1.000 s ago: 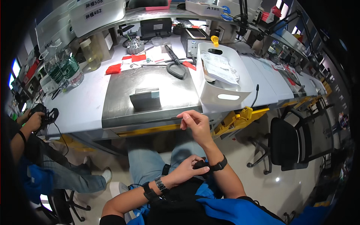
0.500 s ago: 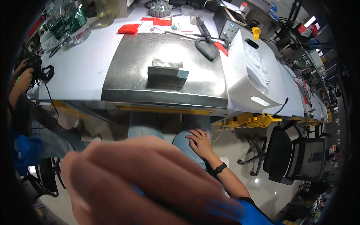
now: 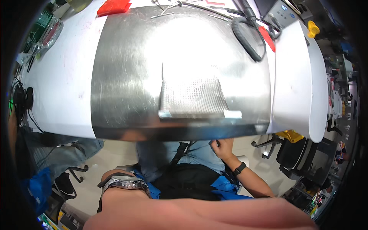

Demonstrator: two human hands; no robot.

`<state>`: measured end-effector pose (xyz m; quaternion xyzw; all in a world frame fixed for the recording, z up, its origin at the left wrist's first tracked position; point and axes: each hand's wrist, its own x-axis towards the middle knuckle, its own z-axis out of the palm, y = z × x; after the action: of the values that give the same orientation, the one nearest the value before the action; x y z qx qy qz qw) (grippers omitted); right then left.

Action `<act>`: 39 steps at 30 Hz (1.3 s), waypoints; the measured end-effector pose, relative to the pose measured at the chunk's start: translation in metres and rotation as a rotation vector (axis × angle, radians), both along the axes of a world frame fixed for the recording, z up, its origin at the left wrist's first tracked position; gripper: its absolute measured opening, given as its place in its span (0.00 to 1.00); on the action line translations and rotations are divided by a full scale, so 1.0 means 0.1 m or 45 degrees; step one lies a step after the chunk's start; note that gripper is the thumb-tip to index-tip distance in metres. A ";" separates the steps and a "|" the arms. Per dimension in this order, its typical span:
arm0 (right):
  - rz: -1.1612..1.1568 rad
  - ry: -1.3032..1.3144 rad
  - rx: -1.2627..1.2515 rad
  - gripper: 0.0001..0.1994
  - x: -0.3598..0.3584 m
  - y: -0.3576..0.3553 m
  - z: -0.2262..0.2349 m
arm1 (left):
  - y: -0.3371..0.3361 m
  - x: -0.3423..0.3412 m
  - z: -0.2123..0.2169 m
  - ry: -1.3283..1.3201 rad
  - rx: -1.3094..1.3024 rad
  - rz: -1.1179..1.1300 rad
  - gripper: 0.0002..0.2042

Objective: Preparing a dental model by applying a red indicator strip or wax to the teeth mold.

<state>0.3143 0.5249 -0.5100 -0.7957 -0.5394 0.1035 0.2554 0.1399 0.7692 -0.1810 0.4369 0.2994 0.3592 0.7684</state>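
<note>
A finned metal heat sink (image 3: 193, 96) lies on the steel plate (image 3: 119, 76) on the table, with pale blue tape at its two near corners. My left hand (image 3: 207, 214) is raised very close to the camera, large and blurred along the lower edge, with its fingers not readable. A metal watch (image 3: 126, 182) is on that wrist. My right hand (image 3: 225, 148) is over my lap just below the table's front edge, fingers curled in and nothing seen in them. It wears a black wristband (image 3: 239, 168). Neither hand touches the heat sink.
At the back are a red packet (image 3: 114, 7), thin metal tools (image 3: 165, 11) and a corded black handpiece (image 3: 249, 40). A white bin (image 3: 295, 84) stands right, plastic bottles (image 3: 44, 32) left. Black chairs (image 3: 306, 157) are behind, and another person's legs (image 3: 69, 153) are at left.
The view has tilted down and come nearer to the heat sink. My left hand has dropped from mid-picture to the lower edge. My right hand's spread fingers have left the thigh and curled.
</note>
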 end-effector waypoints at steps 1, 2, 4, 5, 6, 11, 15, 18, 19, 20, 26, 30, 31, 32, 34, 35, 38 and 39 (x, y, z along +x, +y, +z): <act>-0.016 0.105 0.019 0.09 0.03 0.02 0.02 | 0.04 -0.05 0.02 -0.011 -0.015 0.001 0.12; -0.013 0.166 0.090 0.09 0.07 0.02 -0.11 | 0.10 -0.04 0.05 -0.024 -0.027 0.005 0.11; 0.061 0.093 -0.047 0.10 0.10 0.03 -0.23 | 0.12 -0.10 0.11 -0.053 -0.030 0.013 0.11; 0.132 0.004 -0.183 0.11 0.16 0.04 -0.33 | 0.11 -0.23 0.12 -0.076 -0.026 0.016 0.11; 0.199 0.106 -0.416 0.12 0.27 0.01 -0.49 | 0.08 -0.32 0.17 -0.100 -0.031 0.017 0.11; 0.395 0.152 -0.310 0.13 0.55 0.11 -0.72 | -0.06 -0.23 0.22 -0.240 -0.019 0.146 0.10; 0.479 0.127 -0.282 0.13 0.75 0.19 -0.69 | -0.35 -0.37 0.32 -0.338 -0.008 0.219 0.09; 0.513 0.131 -0.268 0.12 0.80 0.26 -0.66 | -0.37 -0.37 0.40 -0.395 -0.012 0.243 0.09; 0.507 0.122 -0.274 0.12 0.79 0.22 -0.66 | -0.33 -0.31 0.40 -0.426 -0.026 0.237 0.09; 0.496 0.111 -0.279 0.12 0.81 0.21 -0.66 | -0.30 -0.24 0.40 -0.460 -0.039 0.225 0.09; 0.333 0.013 -0.235 0.12 0.70 0.25 -0.69 | -0.46 -0.11 0.49 -0.691 -0.075 0.047 0.09; 0.269 -0.053 -0.159 0.12 0.64 0.21 -0.67 | -0.54 -0.05 0.61 -0.833 -0.051 -0.048 0.09; 0.237 -0.083 -0.143 0.12 0.66 0.19 -0.66 | -0.57 -0.08 0.62 -0.883 -0.051 -0.087 0.09; 0.199 -0.101 -0.129 0.12 0.69 0.17 -0.65 | -0.74 -0.50 0.50 -0.920 -0.058 -0.132 0.10; 0.165 -0.133 -0.104 0.12 0.73 0.16 -0.63 | -0.68 -0.36 0.59 -0.988 -0.062 -0.181 0.10; 0.164 -0.125 -0.084 0.12 0.68 0.18 -0.64 | -0.62 -0.19 0.68 -0.998 -0.056 -0.193 0.10; 0.156 -0.092 0.005 0.12 0.52 0.29 -0.61 | -0.34 -0.21 0.65 -1.323 0.122 -0.574 0.05; 0.111 -0.103 0.022 0.12 0.64 0.20 -0.59 | -0.30 -0.13 0.59 -1.332 0.116 -0.625 0.05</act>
<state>0.3779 0.5450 -0.5691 -0.7726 -0.5844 0.0778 0.2357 0.1271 0.7394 -0.1218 0.2907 -0.2462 0.3511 0.8554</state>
